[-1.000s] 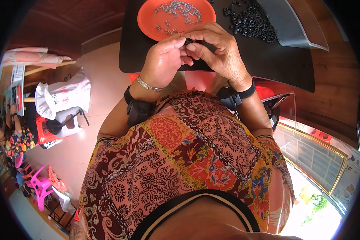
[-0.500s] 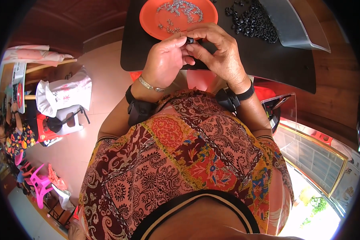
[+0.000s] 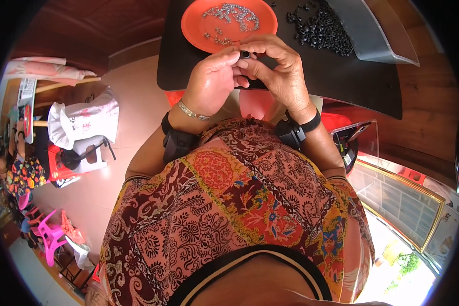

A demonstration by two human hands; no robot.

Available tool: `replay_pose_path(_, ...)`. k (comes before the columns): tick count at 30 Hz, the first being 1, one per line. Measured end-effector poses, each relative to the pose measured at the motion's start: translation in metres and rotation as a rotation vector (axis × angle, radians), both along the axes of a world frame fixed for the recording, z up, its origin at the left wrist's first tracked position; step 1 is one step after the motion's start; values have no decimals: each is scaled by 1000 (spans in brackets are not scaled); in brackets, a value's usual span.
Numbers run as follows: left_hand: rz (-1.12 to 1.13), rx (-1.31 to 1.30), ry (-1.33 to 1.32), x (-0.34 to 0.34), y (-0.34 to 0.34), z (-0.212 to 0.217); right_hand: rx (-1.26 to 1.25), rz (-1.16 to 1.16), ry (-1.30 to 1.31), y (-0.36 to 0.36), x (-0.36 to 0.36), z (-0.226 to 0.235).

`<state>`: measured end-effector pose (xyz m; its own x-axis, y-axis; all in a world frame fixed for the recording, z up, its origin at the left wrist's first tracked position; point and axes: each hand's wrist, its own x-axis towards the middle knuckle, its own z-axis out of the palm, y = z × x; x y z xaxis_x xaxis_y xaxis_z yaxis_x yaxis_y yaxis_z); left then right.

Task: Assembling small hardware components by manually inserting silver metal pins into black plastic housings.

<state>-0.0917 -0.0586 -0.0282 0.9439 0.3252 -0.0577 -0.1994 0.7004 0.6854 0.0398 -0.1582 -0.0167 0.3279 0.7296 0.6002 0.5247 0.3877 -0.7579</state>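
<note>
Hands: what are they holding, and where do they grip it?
A small black ring-shaped part, pinched at its sides between the fingertips of the left hand and right hand.

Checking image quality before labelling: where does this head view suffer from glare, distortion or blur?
Head view: daylight blows out the lower right corner; fisheye bends the black table edge and darkens the rim; both hands, left hand and right hand, and the orange plate stay sharp.
</note>
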Motion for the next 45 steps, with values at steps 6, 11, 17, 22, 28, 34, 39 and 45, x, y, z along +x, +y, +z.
replay_pose_path(6, 23, 46, -30, -2, -3, 2, 12, 2, -27, -6, -4, 5)
replay_pose_path(11, 7, 48, -38, -7, 6, 0, -41, -108, -166, -25, 6, 20)
replay_pose_path(17, 136, 16, 51, -7, 60, -19, -234, -375, -42, -24, 76, -33)
replay_pose_path(22, 211, 51, 158, -8, 61, -18, -303, -460, 15, -16, 119, -91)
replay_pose_path(28, 237, -2, 160, -19, 65, -32, -296, -520, -145, -1, 126, -100)
replay_pose_path(34, 279, 7, 144, -22, 71, -44, -313, -536, -138, 1, 131, -95)
replay_pose_path(39, 185, -22, 118, -20, 70, -62, -290, -583, -133, -7, 123, -84)
replay_pose_path(45, 176, 26, 98, -16, 47, -45, -285, -627, -91, -47, 109, -64)
